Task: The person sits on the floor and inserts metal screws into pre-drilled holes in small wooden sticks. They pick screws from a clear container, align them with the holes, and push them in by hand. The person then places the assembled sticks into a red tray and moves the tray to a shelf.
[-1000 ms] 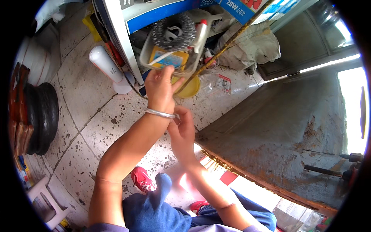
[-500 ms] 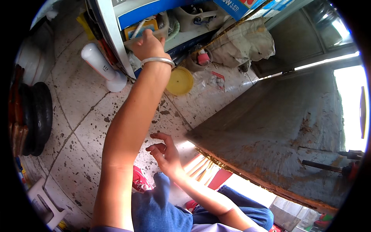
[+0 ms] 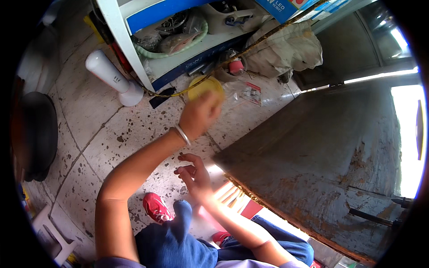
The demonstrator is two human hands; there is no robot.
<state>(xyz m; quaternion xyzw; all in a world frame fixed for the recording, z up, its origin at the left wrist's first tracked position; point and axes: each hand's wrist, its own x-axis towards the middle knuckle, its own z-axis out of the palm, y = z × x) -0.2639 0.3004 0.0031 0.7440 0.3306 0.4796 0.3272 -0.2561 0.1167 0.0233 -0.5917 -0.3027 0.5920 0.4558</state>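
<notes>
Left hand (image 3: 199, 114) over yellow bowl (image 3: 204, 87); contents hidden

yellow round lid (image 3: 204, 88): flat, disc-shaped, plain yellow, lying on the speckled tiled floor (image 3: 111, 134) just in front of the white and blue shelf unit (image 3: 134, 27). its lower right part is covered by the left hand (image 3: 200, 114), which is over it and appears to touch it; actual grip cannot be confirmed because of motion blur. the upper left rim shows clearly. a yellow cord (image 3: 178, 94) passes just beside its left edge.
</notes>
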